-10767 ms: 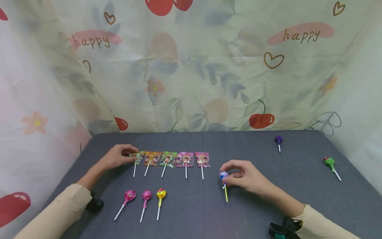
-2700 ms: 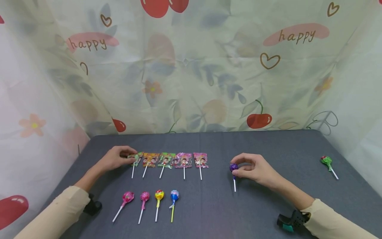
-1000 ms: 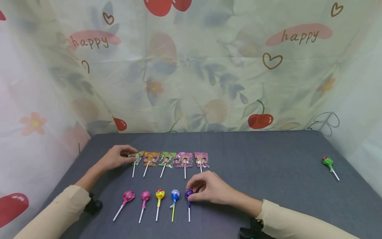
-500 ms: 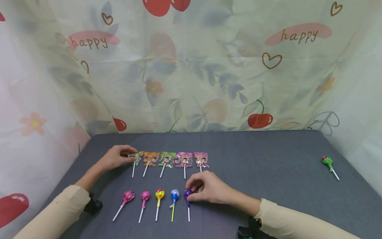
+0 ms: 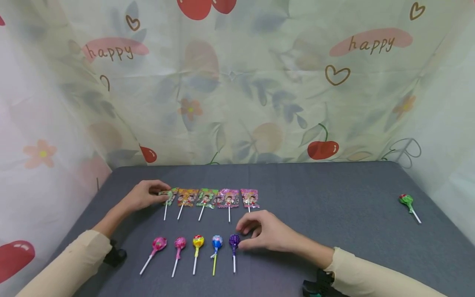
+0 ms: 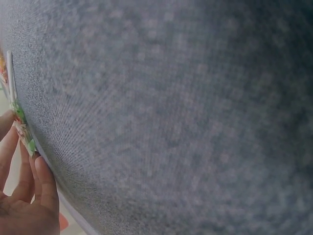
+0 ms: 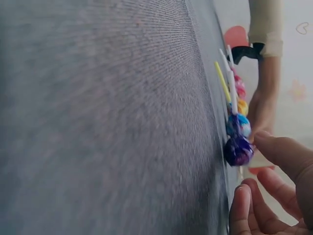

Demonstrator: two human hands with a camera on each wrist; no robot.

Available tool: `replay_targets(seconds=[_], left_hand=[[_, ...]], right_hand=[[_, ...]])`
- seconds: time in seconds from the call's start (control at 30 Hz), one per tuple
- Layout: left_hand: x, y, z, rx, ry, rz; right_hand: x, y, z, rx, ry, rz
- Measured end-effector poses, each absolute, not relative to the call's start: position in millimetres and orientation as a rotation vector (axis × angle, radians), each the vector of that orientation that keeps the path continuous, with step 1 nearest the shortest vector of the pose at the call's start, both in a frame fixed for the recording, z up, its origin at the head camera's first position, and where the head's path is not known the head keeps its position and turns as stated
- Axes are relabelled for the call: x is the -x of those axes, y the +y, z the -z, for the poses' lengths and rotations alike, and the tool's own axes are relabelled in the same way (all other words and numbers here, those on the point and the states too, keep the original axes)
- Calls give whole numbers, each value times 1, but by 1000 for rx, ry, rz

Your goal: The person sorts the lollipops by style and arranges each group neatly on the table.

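Observation:
My left hand [image 5: 145, 194] pinches the green-wrapped flat lollipop [image 5: 172, 195] at the left end of the back row; the left wrist view has thumb and fingers at its wrapper [image 6: 20, 128]. My right hand [image 5: 269, 232] is just right of the purple ball lollipop [image 5: 234, 242], thumb beside its head and fingers spread apart. In the right wrist view a gap parts the fingers from the purple head [image 7: 238, 151]. That lollipop lies at the right end of the front row, beside a blue lollipop [image 5: 217, 241], a yellow one [image 5: 198, 241] and two pink ones [image 5: 180, 243].
Along the back row lie an orange flat lollipop [image 5: 187, 197], a green one [image 5: 206, 198] and two pink ones [image 5: 228, 199]. A green ball lollipop [image 5: 406, 200] sits far right on the grey table [image 5: 326, 194]. A patterned curtain [image 5: 237, 95] hangs behind.
The blue lollipop, then the purple one, was set into the front row by my right hand. Now its fingers have let go of the purple lollipop and drawn slightly right. My left hand stays put.

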State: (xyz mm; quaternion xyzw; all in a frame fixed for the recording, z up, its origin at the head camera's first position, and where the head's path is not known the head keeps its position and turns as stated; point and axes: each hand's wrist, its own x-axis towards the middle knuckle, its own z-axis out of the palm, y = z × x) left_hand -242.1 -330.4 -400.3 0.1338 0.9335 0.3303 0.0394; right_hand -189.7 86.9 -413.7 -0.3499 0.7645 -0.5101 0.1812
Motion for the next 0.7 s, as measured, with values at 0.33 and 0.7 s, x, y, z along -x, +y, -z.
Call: replay_targets(seconds=[0.33, 0.7], left_hand=[[242, -329, 400, -399, 2872, -1000], [242, -330, 401, -413, 2875, -997]], right_hand=[[195, 142, 413, 966, 2193, 1520], [196, 220, 416, 796, 2327, 1640]])
